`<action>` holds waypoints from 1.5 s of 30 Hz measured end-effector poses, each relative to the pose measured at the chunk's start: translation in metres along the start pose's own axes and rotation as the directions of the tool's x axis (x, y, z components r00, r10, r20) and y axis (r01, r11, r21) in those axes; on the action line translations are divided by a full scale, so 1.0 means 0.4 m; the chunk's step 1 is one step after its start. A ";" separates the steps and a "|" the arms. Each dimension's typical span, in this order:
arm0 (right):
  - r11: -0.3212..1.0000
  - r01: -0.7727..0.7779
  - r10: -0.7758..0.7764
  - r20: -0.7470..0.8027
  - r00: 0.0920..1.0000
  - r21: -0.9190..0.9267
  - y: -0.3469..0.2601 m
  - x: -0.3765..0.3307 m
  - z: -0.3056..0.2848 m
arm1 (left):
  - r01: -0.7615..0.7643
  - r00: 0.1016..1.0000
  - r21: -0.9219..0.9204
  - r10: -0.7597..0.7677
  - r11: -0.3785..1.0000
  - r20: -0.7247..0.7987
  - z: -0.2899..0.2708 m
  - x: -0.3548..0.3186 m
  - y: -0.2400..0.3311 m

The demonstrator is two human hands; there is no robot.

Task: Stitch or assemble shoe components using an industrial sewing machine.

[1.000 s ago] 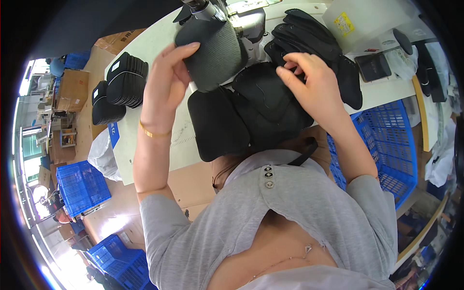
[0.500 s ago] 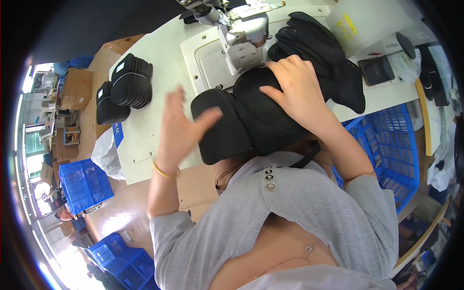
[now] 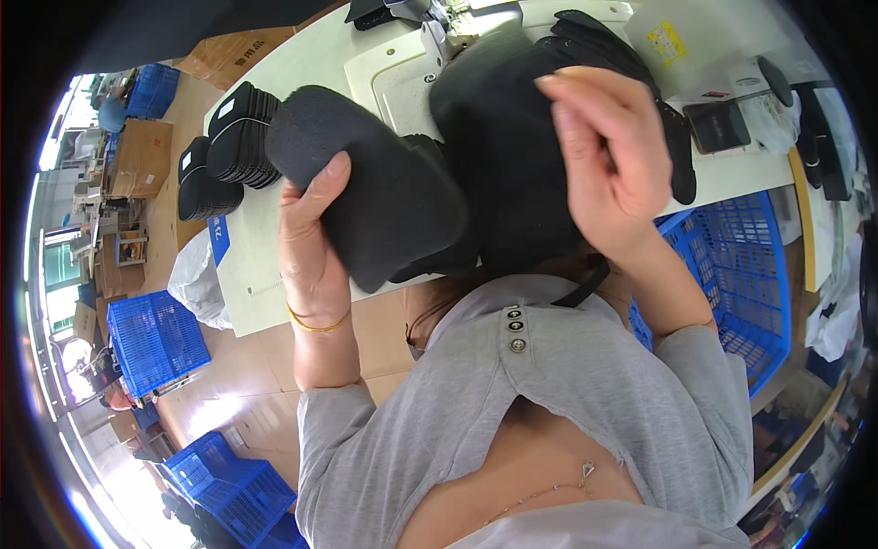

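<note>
My left hand (image 3: 315, 233) grips a rounded black padded panel (image 3: 375, 183) by its left edge, thumb on top, and holds it tilted above the table edge. Over the black fabric pieces (image 3: 512, 156) in front of me hovers my right hand (image 3: 617, 156). Its thumb and fingertips are drawn together in a pinch; whether anything thin is between them I cannot make out. Behind the fabric stands the sewing machine (image 3: 439, 37), its head partly hidden. More black pieces (image 3: 594, 37) lie heaped to the right of it.
Two tied stacks of black panels (image 3: 240, 137) (image 3: 208, 188) stand at the table's left. A translucent bin (image 3: 704, 55) is at the far right, near a small black tray (image 3: 716, 128). Blue crates (image 3: 732, 274) (image 3: 155, 343) stand below on both sides. A white bag (image 3: 201, 279) hangs by the left edge.
My left hand, empty and spread before, now holds the black panel, raised and turned. My right hand has lifted off the fabric and its fingers have closed. The fabric has shifted, covering more of the machine.
</note>
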State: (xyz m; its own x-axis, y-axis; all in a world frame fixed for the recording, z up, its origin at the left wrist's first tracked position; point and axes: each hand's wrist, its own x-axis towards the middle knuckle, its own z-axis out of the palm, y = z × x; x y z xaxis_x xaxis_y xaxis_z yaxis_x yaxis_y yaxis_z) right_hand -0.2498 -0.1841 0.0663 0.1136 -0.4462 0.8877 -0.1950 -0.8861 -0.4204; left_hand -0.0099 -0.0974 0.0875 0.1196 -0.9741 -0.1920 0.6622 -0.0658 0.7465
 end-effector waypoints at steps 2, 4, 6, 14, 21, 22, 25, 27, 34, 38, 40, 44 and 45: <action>0.980 -0.125 0.110 0.100 0.989 0.152 -0.032 0.007 0.031 | -0.033 0.998 0.054 0.030 0.998 0.049 -0.004 0.012 -0.041; 0.932 -0.206 0.167 0.151 0.974 0.299 -0.034 0.006 0.060 | -0.002 0.998 0.021 0.001 1.000 0.061 0.032 0.018 -0.061; 0.894 -0.272 0.221 0.177 0.959 0.356 -0.035 0.000 0.063 | -0.109 0.992 0.055 0.105 0.993 0.063 0.051 0.018 -0.052; 0.449 -0.762 0.604 0.470 0.643 0.466 -0.064 -0.056 0.027 | -0.371 0.927 0.129 0.375 0.920 -0.004 0.033 0.039 -0.069; 0.640 -0.671 0.512 0.443 0.736 0.375 -0.068 -0.048 0.018 | -0.364 0.926 0.184 0.376 0.913 -0.033 0.041 0.045 -0.061; 0.639 -0.670 0.511 0.442 0.737 0.378 -0.069 -0.050 0.018 | -0.372 0.923 0.171 0.384 0.912 -0.040 0.041 0.046 -0.063; 0.682 -0.646 0.512 0.407 0.756 0.343 -0.066 -0.051 0.021 | -0.352 0.931 0.150 0.363 0.924 -0.052 0.045 0.057 -0.059; 0.728 -0.611 0.506 0.358 0.784 0.309 -0.067 -0.049 0.022 | -0.326 0.940 0.138 0.336 0.935 -0.059 0.045 0.063 -0.058; 0.497 -0.774 0.668 0.396 0.630 0.392 -0.067 -0.029 0.041 | -0.343 0.938 0.189 0.346 0.920 0.018 0.041 0.109 -0.033; 0.329 -0.815 0.680 0.479 0.555 0.478 -0.040 0.000 0.040 | -0.283 0.955 0.298 0.296 0.911 0.001 0.070 0.154 0.002; 0.296 -0.854 0.609 0.604 0.514 0.428 -0.031 0.011 0.043 | -0.232 0.970 0.330 0.241 0.915 0.012 0.070 0.186 0.029; 0.334 -0.817 0.620 0.544 0.566 0.470 -0.006 0.057 0.064 | -0.180 0.984 0.428 0.160 0.886 0.083 0.098 0.255 0.081; 0.338 -0.816 0.619 0.542 0.569 0.470 -0.001 0.061 0.072 | -0.185 0.982 0.472 0.144 0.862 0.122 0.100 0.271 0.094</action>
State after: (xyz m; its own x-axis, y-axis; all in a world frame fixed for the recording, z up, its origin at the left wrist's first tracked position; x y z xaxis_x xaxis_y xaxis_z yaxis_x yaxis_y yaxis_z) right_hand -0.2187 -0.1982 0.0829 0.4722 -0.8698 0.1431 0.2990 0.0054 -0.9542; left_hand -0.0017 -0.2142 0.1203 0.1225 -0.9925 -0.0036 0.1990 0.0210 0.9798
